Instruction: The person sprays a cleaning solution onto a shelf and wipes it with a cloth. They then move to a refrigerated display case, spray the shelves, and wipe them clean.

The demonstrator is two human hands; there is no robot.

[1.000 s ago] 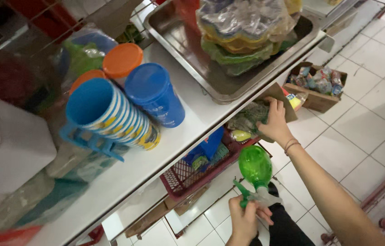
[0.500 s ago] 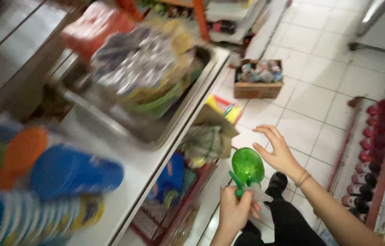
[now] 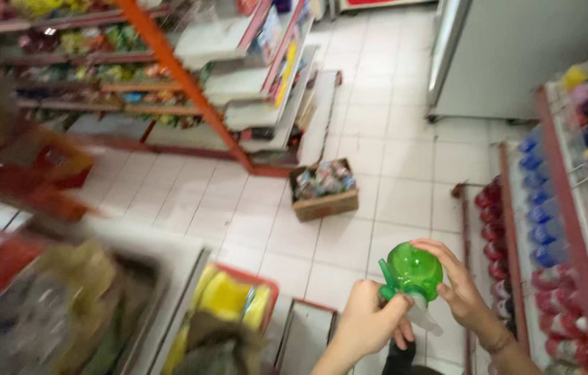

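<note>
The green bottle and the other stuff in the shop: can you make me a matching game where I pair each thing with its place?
Things:
1. green bottle
2. cardboard box
3. white fridge
4. red bottles

Places:
a. top right, standing on the floor
b. held between both hands
c. low rack on the right
d. on the tiled floor, mid-aisle

Pairs: 1-b, 2-d, 3-a, 4-c

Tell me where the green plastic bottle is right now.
Head view, lower right: the green plastic bottle is held between the left hand and right hand, above the tiled floor, beside the drinks shelf.
</note>
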